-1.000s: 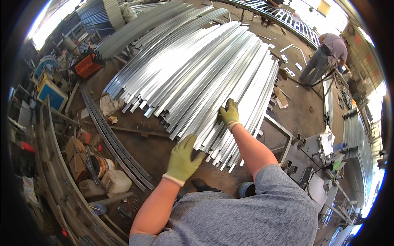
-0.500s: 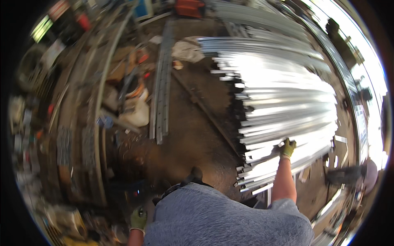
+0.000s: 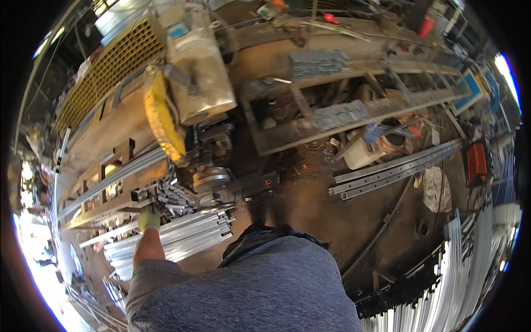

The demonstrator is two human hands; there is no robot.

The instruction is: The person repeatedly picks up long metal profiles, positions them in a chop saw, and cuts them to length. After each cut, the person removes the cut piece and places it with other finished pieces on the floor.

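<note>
My left hand [image 3: 148,219], in a green work glove, reaches out over the left side beside a rusty steel stand [image 3: 108,210]. Its fingers meet dark metal at the end of the stand and are blurred, so I cannot tell whether they grip it. Just below and right of that hand lies a stack of shiny metal tubes [image 3: 191,235]. Small metal offcuts [image 3: 174,196] are heaped beyond it. A cut-off saw with a yellow guard [image 3: 164,119] and a dusty grey motor housing [image 3: 202,83] stands farther out. My right hand is out of view.
Long metal tubes [image 3: 130,169] rest along the stand. A steel frame table [image 3: 298,138] runs across the far side. Punched metal channels [image 3: 398,169] lie on the floor at right, near a white container [image 3: 362,155] and red box [image 3: 476,163]. More tubes [image 3: 442,285] fill the lower right.
My body has turned far to the left. The large tube stack has swung to the lower right, and my right hand has left it and the view. My left hand now reaches forward to the stand.
</note>
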